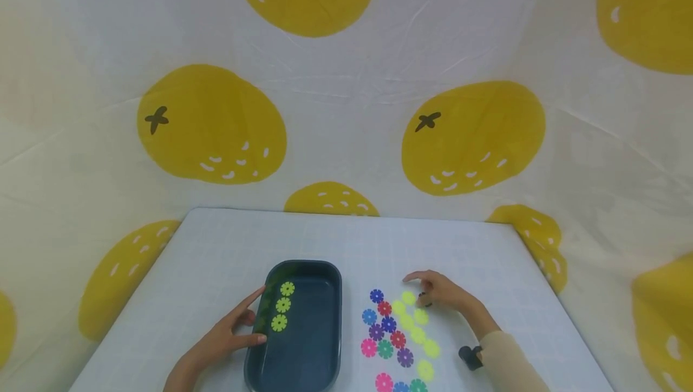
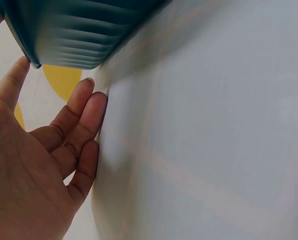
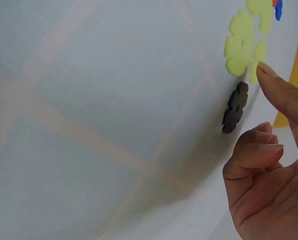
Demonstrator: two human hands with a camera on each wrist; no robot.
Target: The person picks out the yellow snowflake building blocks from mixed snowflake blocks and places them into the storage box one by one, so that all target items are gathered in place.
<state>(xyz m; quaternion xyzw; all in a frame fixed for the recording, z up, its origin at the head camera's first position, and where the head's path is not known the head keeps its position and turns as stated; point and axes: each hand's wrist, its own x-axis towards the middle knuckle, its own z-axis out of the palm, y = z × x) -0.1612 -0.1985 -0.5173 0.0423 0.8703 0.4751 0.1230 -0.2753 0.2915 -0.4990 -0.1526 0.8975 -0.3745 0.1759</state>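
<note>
Left of the middle stands a dark teal tray (image 1: 316, 350) with three yellow-green notched flower discs (image 1: 283, 305) in a row inside it. My left hand (image 1: 224, 335) touches the tray's left rim with spread thumb and index finger; its other fingers are loosely bent below the rim in the left wrist view. To the right, my right hand (image 1: 441, 290) hovers over the far end of a group of yellow discs (image 1: 418, 335), holding nothing that shows. Beneath it lies a black disc (image 3: 235, 107), close to the fingertips but apart from them.
Between the tray and the yellow discs lie several blue, red, purple, pink and green discs (image 1: 397, 339). Near the right sleeve are more black discs (image 1: 470, 357). A white cloth covers the table (image 1: 227, 241); behind hangs a curtain (image 1: 346, 109) printed with yellow fruit.
</note>
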